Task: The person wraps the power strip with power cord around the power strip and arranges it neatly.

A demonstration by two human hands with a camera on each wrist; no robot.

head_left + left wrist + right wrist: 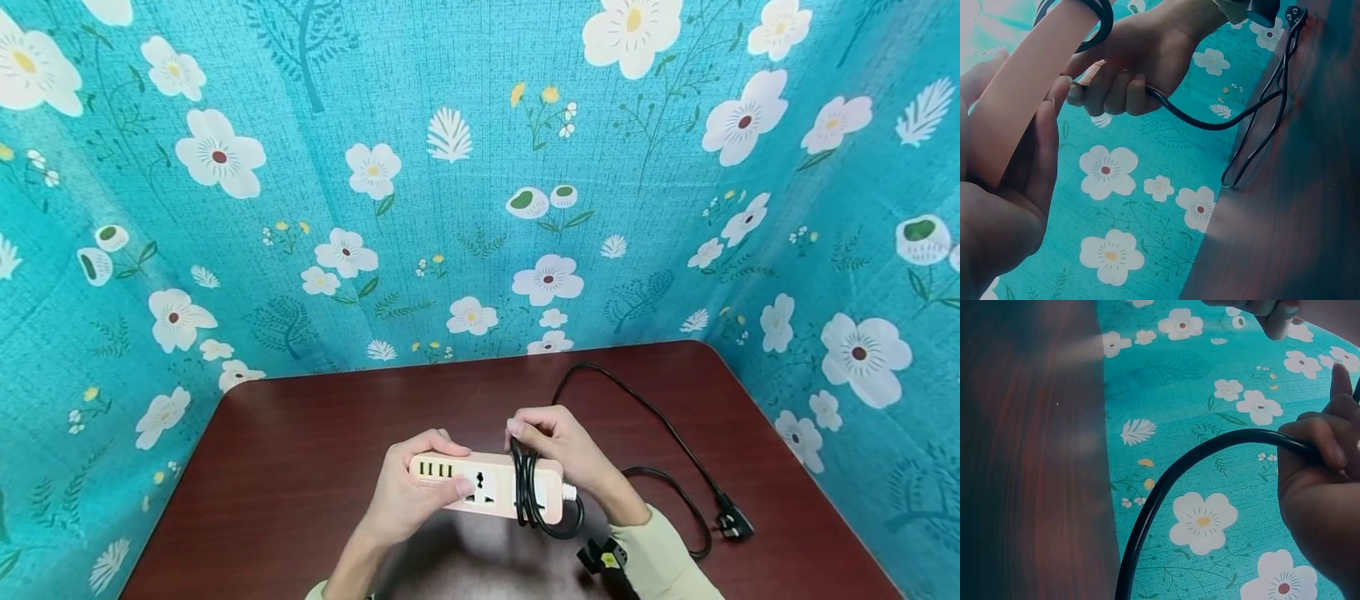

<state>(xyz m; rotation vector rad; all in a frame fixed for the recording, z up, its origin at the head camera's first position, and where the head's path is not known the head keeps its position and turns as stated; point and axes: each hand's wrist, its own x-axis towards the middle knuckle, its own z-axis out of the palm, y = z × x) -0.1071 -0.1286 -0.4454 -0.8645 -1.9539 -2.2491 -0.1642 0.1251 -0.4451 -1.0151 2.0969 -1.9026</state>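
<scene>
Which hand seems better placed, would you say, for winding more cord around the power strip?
Probably the right hand: its fingers grip the black cord, whereas the left hand is occupied holding the power strip.

- I seem to be in a small, screened-off corner indoors; whether it belongs to a home, an office or a studio, I cannot tell.
- Turquoise cloth [480,225] hangs like a curtain behind and along both sides, hiding the room beyond.
- Its print of white flowers [221,156], leaves and little trees looks domestic, more like home furnishing than a workshop or lab.
- In front of me is a dark reddish-brown surface [300,433] with wood grain and rounded corners, like a plain desk or table.
- The power strip [501,487] in my left grip [414,483] is an everyday item that fits a home or office equally.
</scene>
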